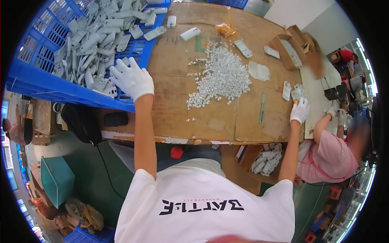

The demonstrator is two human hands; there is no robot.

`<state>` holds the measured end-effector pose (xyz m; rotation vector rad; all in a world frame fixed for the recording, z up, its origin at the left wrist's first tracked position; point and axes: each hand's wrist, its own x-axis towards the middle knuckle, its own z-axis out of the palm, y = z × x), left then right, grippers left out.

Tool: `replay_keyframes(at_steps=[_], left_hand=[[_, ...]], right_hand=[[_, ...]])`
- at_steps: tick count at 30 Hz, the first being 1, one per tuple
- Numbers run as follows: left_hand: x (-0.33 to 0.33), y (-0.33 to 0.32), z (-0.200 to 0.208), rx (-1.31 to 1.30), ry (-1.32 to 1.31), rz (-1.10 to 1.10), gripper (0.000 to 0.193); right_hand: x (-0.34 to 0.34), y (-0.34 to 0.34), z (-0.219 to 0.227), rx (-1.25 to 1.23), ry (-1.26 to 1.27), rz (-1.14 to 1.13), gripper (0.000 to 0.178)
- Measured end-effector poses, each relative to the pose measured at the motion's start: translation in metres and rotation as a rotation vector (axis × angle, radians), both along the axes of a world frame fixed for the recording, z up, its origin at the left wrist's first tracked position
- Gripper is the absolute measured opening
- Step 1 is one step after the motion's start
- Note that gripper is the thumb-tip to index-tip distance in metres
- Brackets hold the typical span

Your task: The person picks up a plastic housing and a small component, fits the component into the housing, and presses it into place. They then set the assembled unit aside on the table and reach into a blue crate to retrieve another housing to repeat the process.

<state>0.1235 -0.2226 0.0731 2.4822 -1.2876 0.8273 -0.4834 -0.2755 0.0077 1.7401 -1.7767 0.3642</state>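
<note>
My left hand [133, 79], in a white glove, has its fingers spread over the near right corner of the blue crate [60, 91]. Light grey plastic casings [97, 40] lie heaped in that crate, some close to my fingertips. At the right end of the cardboard-covered table, my gloved right hand [300, 111] has its fingertips against a light grey plastic piece [299, 91]; its exact shape is hard to make out. A small orange bit shows by those fingers. Just left of the piece lies a grey casing [286, 91].
A spread of small whitish parts [223, 77] covers mid-table, with a green pen [262, 107] to its right. Several casings lie farther back, near a cardboard box of small parts [288, 52]. A co-worker in pink [330, 158] sits at the right.
</note>
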Motion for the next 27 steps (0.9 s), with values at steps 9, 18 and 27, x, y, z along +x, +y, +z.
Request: replay_keyframes(at_steps=[9,18,27], left_hand=[[-0.028,-0.204,-0.043,0.299,0.425,-0.588,0.033],[-0.013,-0.202,-0.066,0.283,0.382,-0.393,0.033],[-0.081,0.069,-0.022,-0.078,2.259,-0.697,0.083]], right_hand=[[0.204,0.032,0.032,0.211,-0.455,0.529,0.023],[0.269,0.066,-0.003,0.466,-0.821,0.366,0.012],[0.291,0.053,0.003,0.588,-0.658,0.113,0.012]])
